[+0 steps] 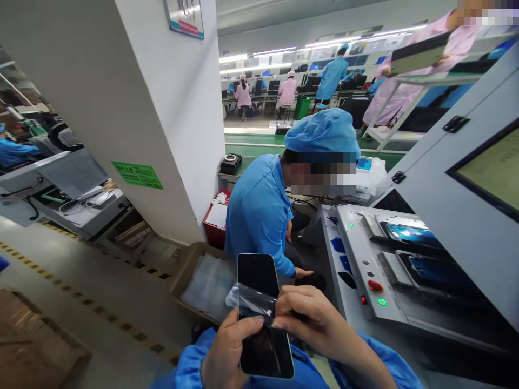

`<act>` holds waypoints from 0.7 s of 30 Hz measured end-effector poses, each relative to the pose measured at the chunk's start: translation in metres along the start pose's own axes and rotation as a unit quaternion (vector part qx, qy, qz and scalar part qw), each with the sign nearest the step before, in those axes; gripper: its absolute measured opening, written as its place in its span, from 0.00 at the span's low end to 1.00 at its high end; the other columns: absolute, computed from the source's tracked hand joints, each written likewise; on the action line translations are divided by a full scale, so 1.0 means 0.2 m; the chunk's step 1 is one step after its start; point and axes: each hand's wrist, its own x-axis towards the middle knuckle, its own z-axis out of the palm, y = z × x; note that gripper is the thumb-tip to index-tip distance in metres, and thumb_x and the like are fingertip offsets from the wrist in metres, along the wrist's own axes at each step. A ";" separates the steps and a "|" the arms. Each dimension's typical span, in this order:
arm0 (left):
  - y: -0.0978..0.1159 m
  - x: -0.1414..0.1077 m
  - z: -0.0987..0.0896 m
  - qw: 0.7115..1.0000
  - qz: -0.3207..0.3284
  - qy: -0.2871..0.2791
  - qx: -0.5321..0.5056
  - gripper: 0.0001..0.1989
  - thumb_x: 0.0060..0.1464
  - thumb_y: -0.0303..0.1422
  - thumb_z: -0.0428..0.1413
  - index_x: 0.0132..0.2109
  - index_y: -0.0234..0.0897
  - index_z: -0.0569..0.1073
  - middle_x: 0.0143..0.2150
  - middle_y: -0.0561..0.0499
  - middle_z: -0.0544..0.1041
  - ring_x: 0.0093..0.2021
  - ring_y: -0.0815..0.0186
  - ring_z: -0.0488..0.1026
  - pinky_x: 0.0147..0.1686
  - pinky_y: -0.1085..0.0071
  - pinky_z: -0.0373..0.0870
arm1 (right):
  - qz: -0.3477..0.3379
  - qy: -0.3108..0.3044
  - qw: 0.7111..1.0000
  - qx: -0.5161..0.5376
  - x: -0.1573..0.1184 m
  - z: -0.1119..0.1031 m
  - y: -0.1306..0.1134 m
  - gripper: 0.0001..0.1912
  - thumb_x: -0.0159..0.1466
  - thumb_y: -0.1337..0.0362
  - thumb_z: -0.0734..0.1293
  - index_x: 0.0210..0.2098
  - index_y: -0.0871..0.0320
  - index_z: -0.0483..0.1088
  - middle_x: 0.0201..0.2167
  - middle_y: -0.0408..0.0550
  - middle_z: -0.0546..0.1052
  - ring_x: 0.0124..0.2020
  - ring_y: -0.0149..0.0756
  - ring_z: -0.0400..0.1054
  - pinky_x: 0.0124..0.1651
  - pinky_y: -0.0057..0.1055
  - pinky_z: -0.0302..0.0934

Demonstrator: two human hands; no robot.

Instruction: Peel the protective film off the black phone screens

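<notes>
Phone (268, 354) gripped in the left hand (229, 346), and the right hand (302, 315) pinches clear film (252, 301) lying over its front; right of the hands, a machine (352, 237) carries a round red button (375, 285).

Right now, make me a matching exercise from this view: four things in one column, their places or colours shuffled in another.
Things:
1. phone
2. film strip
3. sticker
4. large round button

Places or colours:
A. green, on the pillar
B. red, on the control panel
C. see-through, crossing the phone
D. gripped in the left hand

Pairs: 1-D, 2-C, 3-A, 4-B
</notes>
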 end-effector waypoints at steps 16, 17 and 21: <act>0.05 -0.01 0.02 0.999 0.000 -0.038 -0.029 0.17 0.54 0.30 0.57 0.50 0.27 0.80 0.44 0.38 0.82 0.46 0.51 0.79 0.53 0.58 0.71 | 0.042 -0.032 0.997 0.060 -0.07 -0.05 0.06 0.19 0.68 0.52 0.64 0.26 0.57 0.67 0.21 0.42 0.69 0.22 0.28 0.62 0.25 0.27 0.54; 0.04 -0.01 0.02 0.999 0.001 -0.039 -0.032 0.17 0.54 0.30 0.57 0.50 0.27 0.80 0.45 0.38 0.82 0.46 0.51 0.79 0.53 0.58 0.71 | 0.042 -0.033 0.997 0.060 -0.07 -0.05 0.07 0.18 0.68 0.53 0.64 0.26 0.57 0.67 0.21 0.42 0.69 0.22 0.28 0.62 0.26 0.27 0.54; 0.03 -0.02 0.01 0.998 0.001 -0.047 -0.041 0.18 0.56 0.29 0.56 0.51 0.26 0.79 0.44 0.37 0.82 0.47 0.50 0.79 0.54 0.56 0.71 | 0.042 -0.031 0.996 0.069 -0.09 -0.04 0.08 0.16 0.68 0.55 0.65 0.27 0.56 0.66 0.22 0.41 0.69 0.23 0.28 0.62 0.27 0.26 0.54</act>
